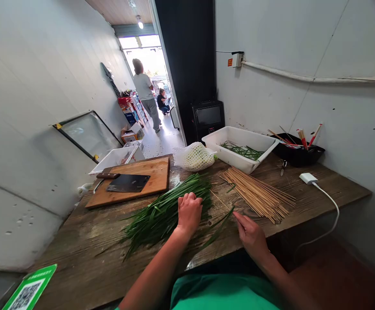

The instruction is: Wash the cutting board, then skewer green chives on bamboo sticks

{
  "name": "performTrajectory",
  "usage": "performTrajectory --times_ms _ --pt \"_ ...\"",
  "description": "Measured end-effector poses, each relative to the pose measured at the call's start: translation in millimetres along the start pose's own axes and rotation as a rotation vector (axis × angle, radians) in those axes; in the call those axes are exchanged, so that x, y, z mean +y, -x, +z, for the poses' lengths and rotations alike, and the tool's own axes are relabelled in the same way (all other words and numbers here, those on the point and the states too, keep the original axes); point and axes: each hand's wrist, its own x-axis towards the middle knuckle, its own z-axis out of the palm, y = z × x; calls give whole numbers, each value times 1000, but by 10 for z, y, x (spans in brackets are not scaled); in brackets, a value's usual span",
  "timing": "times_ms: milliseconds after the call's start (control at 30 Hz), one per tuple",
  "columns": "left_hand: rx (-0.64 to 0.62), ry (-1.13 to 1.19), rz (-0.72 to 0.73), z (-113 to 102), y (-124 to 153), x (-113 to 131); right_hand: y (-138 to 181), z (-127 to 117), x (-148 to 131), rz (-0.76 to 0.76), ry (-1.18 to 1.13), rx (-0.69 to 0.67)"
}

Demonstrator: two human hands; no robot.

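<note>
A loose heap of long green garlic chives (161,215) lies in the middle of the wooden table. My left hand (190,211) rests on its right side, fingers curled down into the leaves; the fingertips are hidden. Just to the right, my right hand (251,234) pinches the near end of a thin bamboo skewer (219,199), whose other end points toward the heap. At the pinch, a few chive leaves (218,230) trail down to the left. A fanned pile of bamboo skewers (258,193) lies beyond my right hand.
A cleaver (129,183) lies on a cutting board (158,174) at left. Behind stand a netted bundle (195,157), a white tub (239,162) holding chives and a black container (306,156). A white charger (308,178) sits at right. Two people (147,88) are in the doorway area.
</note>
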Motion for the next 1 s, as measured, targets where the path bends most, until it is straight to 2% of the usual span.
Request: performTrajectory --times_ms 133,267,533,767,900,1000 --pt "14 -49 -39 -27 2 -25 -5 -8 -5 -16 -2 -5" --pt "23 -31 -13 -28 14 -44 -4 -12 -11 -23 15 -1" --pt "93 212 12 -29 -18 -23 3 6 -6 -10 18 -5" --pt "63 467 -78 62 -84 -61 15 -8 3 -39 19 -25" --pt "60 390 -99 80 -78 -68 14 -6 -3 -42 26 -20" --pt "161 280 -45 63 -61 -52 15 -3 -2 -38 21 -21"
